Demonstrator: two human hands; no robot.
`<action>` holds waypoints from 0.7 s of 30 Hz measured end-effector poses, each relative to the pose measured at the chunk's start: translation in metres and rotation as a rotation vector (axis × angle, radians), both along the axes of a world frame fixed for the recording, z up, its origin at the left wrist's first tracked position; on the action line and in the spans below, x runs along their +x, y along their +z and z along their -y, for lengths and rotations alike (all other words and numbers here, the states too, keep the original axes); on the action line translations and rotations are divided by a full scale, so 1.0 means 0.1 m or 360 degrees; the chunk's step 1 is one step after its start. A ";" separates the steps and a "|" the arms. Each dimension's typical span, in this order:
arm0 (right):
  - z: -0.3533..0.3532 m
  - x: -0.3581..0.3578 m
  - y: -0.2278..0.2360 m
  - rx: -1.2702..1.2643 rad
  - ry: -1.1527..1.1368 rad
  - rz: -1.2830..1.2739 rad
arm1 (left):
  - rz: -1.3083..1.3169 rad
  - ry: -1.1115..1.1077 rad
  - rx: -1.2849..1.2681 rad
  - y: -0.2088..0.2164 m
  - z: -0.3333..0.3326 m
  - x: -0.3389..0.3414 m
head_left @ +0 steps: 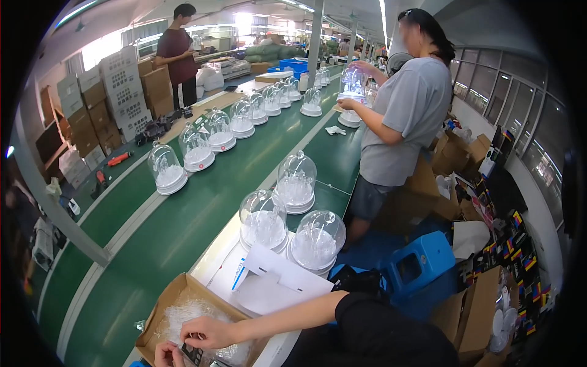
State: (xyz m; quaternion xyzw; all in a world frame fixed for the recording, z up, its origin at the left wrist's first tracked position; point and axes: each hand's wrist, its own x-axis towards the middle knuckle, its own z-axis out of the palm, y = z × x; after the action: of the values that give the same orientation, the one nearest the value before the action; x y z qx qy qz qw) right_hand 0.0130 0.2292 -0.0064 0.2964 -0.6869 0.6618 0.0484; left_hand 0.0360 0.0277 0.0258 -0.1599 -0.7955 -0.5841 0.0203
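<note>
My right hand (210, 332) reaches in over an open cardboard box (160, 295). Its bent fingers pinch the edge of a small dark flat piece (192, 353), whose kind I cannot make out. My left hand (169, 355), partly cut off by the lower edge of the view, has its fingers curled closed at the other side of that piece. Thin clear plastic strands (183, 314) and bagged bits fill the box around the hands. Just beyond lies a folded white card (278, 278) with slots, next to clear domes on white bases, the nearest dome (316, 240) at the right.
A green conveyor (153, 244) runs away from me, with a row of domes (167, 171) along it. On the right, a co-worker (397, 116) holds a lit dome (353, 85). A blue stool (422, 263) and cartons (477, 318) stand on the floor; another person (178, 55) stands far left.
</note>
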 end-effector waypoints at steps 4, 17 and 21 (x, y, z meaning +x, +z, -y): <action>0.02 -0.03 0.01 0.0081 -0.0104 0.0068 | 0.0097 0.0235 0.0124 0.10 0.03 0.01; -0.03 -0.07 -0.23 0.1043 -0.0291 -0.0373 | -0.0545 0.1029 -0.0603 1.02 0.76 0.08; -0.05 -0.03 -0.11 0.0807 -0.0360 -0.0422 | -0.0578 0.1252 -0.1052 1.01 1.22 0.26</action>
State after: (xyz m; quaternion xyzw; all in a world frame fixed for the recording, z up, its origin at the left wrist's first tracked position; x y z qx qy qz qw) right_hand 0.0103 0.2338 -0.0175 0.3045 -0.8464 0.4154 0.1353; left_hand 0.0620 -0.0947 0.1271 0.0538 -0.9203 -0.2141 0.3230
